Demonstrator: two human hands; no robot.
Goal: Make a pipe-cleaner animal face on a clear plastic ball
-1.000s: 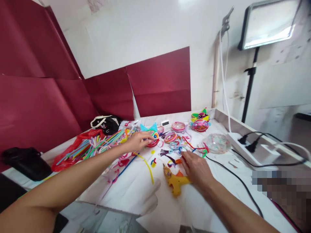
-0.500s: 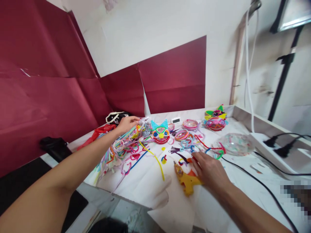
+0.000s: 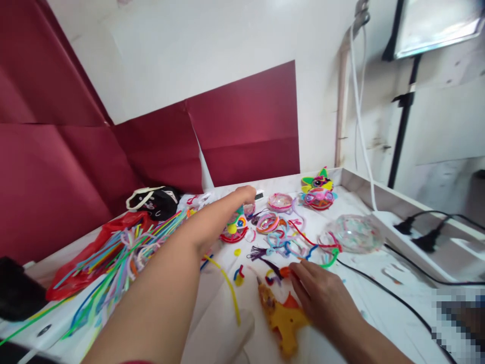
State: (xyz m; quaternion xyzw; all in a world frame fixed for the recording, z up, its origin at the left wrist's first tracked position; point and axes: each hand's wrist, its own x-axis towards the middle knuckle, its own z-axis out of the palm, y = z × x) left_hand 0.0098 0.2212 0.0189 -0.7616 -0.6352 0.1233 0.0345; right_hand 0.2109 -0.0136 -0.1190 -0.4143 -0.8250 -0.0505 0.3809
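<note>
My left hand (image 3: 247,194) reaches across to the back of the table, above the colourful owl-like craft face (image 3: 234,230) and beside a small white digital timer (image 3: 259,196). Its fingers point down and are mostly hidden. My right hand (image 3: 322,296) is low over the table with thumb and fingers drawn together. A small orange piece (image 3: 285,272) shows at its fingertips; whether it is gripped is unclear. Just left of this hand lies a yellow glue gun (image 3: 283,323), part of it hidden by the hand. A dark purple tassel (image 3: 259,252) lies near the fingertips.
Bundled pipe cleaners (image 3: 125,253) lie on a red plastic bag (image 3: 109,227) at left. Ring-shaped pieces (image 3: 267,222), clear plastic domes (image 3: 356,233) and finished craft faces (image 3: 318,194) stand farther back. A power strip (image 3: 417,247) with black cables runs along the right.
My left hand has moved right from above the pipe cleaners to behind the owl-like face, its forearm now covering part of the pile. The view has shifted; my right hand stays near the glue gun.
</note>
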